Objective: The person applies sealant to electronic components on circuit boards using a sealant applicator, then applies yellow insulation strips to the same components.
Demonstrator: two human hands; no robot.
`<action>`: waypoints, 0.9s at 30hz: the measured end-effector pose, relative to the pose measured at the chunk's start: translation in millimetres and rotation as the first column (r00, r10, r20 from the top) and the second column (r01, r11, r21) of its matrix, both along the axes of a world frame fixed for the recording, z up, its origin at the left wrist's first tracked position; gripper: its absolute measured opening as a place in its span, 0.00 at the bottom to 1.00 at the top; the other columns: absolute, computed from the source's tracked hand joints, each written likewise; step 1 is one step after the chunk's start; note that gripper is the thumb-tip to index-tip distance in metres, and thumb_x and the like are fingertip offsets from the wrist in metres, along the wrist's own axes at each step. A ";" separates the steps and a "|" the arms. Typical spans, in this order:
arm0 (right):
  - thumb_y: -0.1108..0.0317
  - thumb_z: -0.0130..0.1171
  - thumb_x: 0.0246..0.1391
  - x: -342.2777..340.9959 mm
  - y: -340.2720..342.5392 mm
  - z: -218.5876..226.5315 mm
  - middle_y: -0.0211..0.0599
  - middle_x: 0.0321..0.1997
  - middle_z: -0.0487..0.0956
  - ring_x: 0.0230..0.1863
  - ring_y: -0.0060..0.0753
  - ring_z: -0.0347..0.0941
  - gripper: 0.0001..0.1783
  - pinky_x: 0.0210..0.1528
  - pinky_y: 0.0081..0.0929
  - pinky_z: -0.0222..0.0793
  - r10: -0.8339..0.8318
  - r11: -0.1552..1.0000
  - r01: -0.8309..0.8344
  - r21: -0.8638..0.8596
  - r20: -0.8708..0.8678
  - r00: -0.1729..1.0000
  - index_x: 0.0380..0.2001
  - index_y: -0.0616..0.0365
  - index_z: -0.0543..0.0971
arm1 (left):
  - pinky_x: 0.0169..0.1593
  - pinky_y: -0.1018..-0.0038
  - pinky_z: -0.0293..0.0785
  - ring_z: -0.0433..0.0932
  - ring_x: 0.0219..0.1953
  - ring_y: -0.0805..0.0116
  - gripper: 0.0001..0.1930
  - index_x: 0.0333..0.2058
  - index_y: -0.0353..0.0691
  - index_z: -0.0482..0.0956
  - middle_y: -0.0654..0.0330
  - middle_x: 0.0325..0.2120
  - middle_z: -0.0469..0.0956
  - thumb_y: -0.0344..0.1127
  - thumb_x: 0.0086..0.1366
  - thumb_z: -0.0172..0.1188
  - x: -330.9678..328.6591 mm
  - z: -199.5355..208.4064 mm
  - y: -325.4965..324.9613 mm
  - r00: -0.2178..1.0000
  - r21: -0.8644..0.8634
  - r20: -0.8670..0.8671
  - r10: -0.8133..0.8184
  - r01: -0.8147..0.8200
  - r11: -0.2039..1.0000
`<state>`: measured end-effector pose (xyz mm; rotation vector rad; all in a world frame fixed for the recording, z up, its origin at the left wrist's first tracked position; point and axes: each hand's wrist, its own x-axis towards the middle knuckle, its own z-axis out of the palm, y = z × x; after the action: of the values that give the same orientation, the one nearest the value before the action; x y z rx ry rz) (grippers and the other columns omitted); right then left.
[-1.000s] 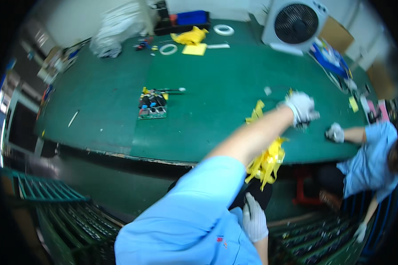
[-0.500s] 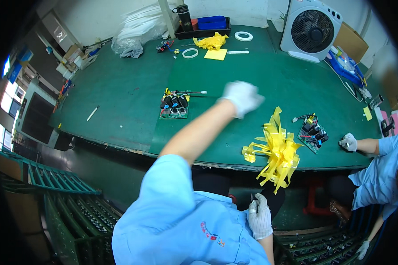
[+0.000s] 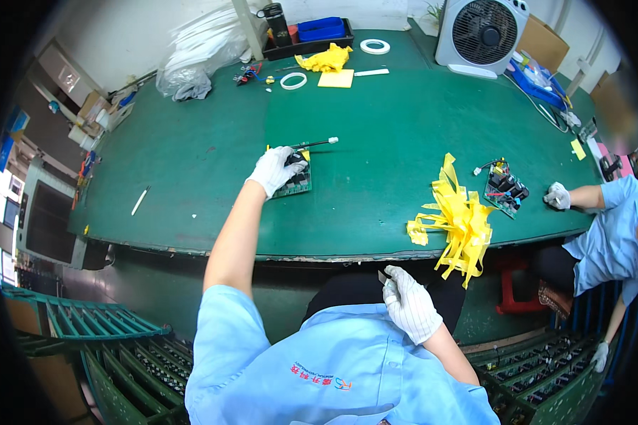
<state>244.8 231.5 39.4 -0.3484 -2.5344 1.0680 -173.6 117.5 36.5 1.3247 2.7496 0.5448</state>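
My gloved left hand (image 3: 272, 171) reaches across the green table, its fingers closed over the left side of a circuit board (image 3: 301, 183). The board carries black cylindrical parts, and a black cable with a white plug sticks out to its right. The glove hides the rest of the board. In front of the table edge, close to my body, my gloved right hand (image 3: 410, 304) pinches a small, thin, greyish piece (image 3: 382, 276) whose kind I cannot make out. A bunch of yellow tape strips (image 3: 458, 219) hangs over the table edge beyond that hand.
A second circuit board (image 3: 505, 193) lies right of the strips, beside a co-worker's gloved hand (image 3: 557, 196). A fan (image 3: 483, 35), tape rolls (image 3: 374, 47), a yellow pad (image 3: 335, 78) and a black tray (image 3: 283, 53) stand at the back. A white pen (image 3: 140, 201) lies left.
My left hand has moved left from the table's middle and closed on the circuit board. My right hand has risen toward the table edge with the thin piece. The view has shifted slightly.
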 end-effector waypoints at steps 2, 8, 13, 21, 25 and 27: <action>0.73 0.56 0.57 2.4 2.2 -12.4 0.51 0.42 0.81 0.38 0.53 0.80 0.17 0.40 0.38 0.78 -0.018 0.999 0.016 -0.044 -0.054 0.998 0.51 0.64 0.72 | 0.45 0.61 0.77 0.81 0.38 0.49 0.17 0.40 0.33 0.82 0.46 0.33 0.82 0.42 0.60 0.67 42.1 49.9 1.8 0.878 0.066 0.470 -0.095 0.073 0.995; 0.75 0.56 0.56 -9.4 -0.4 1.9 0.46 0.41 0.81 0.40 0.51 0.79 0.16 0.39 0.40 0.77 0.025 0.999 -0.025 -0.030 0.022 0.999 0.48 0.60 0.72 | 0.47 0.60 0.76 0.81 0.40 0.49 0.16 0.40 0.39 0.81 0.51 0.35 0.82 0.36 0.52 0.68 115.4 28.8 0.3 0.748 -0.034 0.193 -0.635 0.652 0.758; 0.75 0.57 0.54 -16.4 -12.8 -7.8 0.42 0.34 0.80 0.32 0.50 0.77 0.16 0.31 0.41 0.74 0.132 0.983 -0.127 -0.130 0.030 0.991 0.47 0.60 0.72 | 0.45 0.61 0.77 0.82 0.39 0.50 0.22 0.39 0.37 0.82 0.51 0.33 0.83 0.49 0.53 0.70 132.6 43.4 2.6 0.825 -0.152 0.250 -0.507 0.550 0.821; 0.75 0.57 0.53 -14.5 -14.0 -9.2 0.41 0.35 0.80 0.30 0.48 0.76 0.14 0.31 0.40 0.73 0.089 0.989 -0.084 -0.121 0.034 0.995 0.44 0.60 0.74 | 0.51 0.54 0.72 0.78 0.45 0.51 0.18 0.36 0.37 0.79 0.51 0.41 0.78 0.45 0.53 0.67 189.7 25.1 13.6 0.799 -0.360 -0.004 -0.601 0.559 0.747; 0.76 0.57 0.55 -10.9 -8.4 -5.9 0.41 0.37 0.82 0.32 0.47 0.77 0.14 0.34 0.38 0.75 0.047 0.979 -0.048 -0.200 -0.011 0.999 0.46 0.62 0.74 | 0.59 0.51 0.68 0.71 0.58 0.50 0.17 0.45 0.41 0.77 0.49 0.54 0.73 0.35 0.55 0.60 204.0 5.2 13.3 0.740 -0.248 -0.248 -0.625 0.575 0.779; 0.77 0.55 0.56 -6.8 -6.0 -13.0 0.43 0.37 0.82 0.34 0.47 0.78 0.16 0.37 0.36 0.76 -0.054 0.966 0.028 -0.258 -0.094 0.994 0.48 0.63 0.73 | 0.64 0.51 0.65 0.69 0.62 0.50 0.17 0.45 0.38 0.79 0.47 0.57 0.72 0.33 0.56 0.58 204.2 1.9 16.5 0.634 -0.169 -0.375 -0.677 0.671 0.722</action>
<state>238.0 225.6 26.3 -0.4032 -2.2941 1.3660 30.6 133.9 38.4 2.5294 2.1743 0.1860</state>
